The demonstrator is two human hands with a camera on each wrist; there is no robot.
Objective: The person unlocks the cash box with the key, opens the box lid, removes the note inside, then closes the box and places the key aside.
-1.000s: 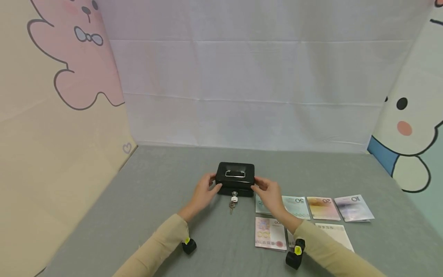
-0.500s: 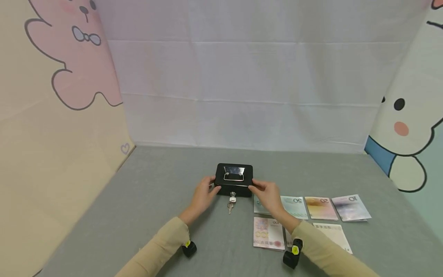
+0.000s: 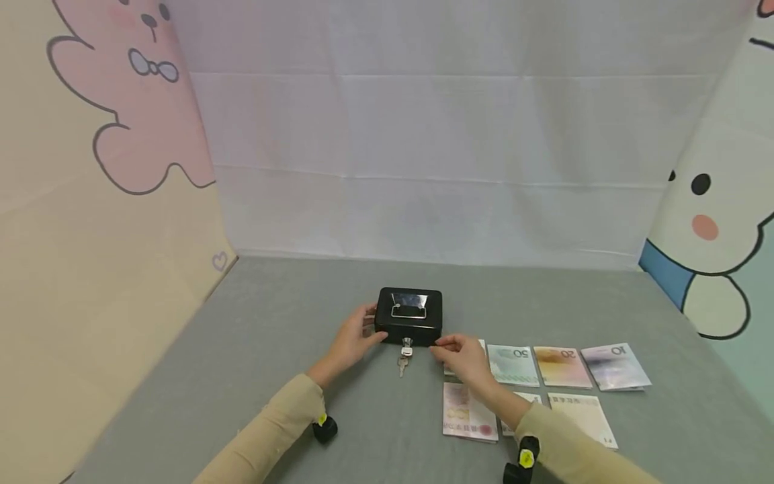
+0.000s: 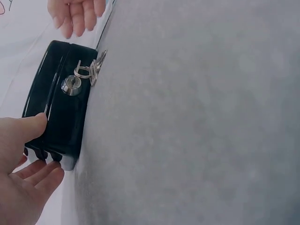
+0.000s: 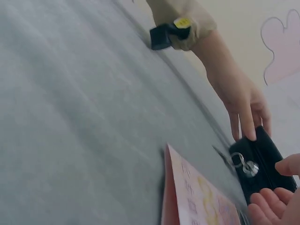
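A small black cash box (image 3: 414, 332) stands on the grey table, lid shut, with a wire handle (image 3: 408, 312) on top. Keys (image 3: 403, 365) hang on a ring from the round lock (image 4: 71, 85) in its front. My left hand (image 3: 349, 341) grips the box's left end, thumb (image 4: 33, 126) on the front corner and fingers along the side. My right hand (image 3: 467, 363) is just off the front right corner, fingers loose and holding nothing; in the left wrist view a gap shows between its fingertips and the box.
Folded banknotes lie in two rows to the right: a green 50 (image 3: 512, 366), an orange 20 (image 3: 562, 368), a purple 10 (image 3: 615, 366), a pink note (image 3: 470, 420) and a pale note (image 3: 583, 418). A white curtain (image 3: 423, 168) closes the back.
My right hand has let go of the box's right side and drawn back toward me. The left hand stays on the box. The box's raised rear has settled slightly and its top plate now shines.
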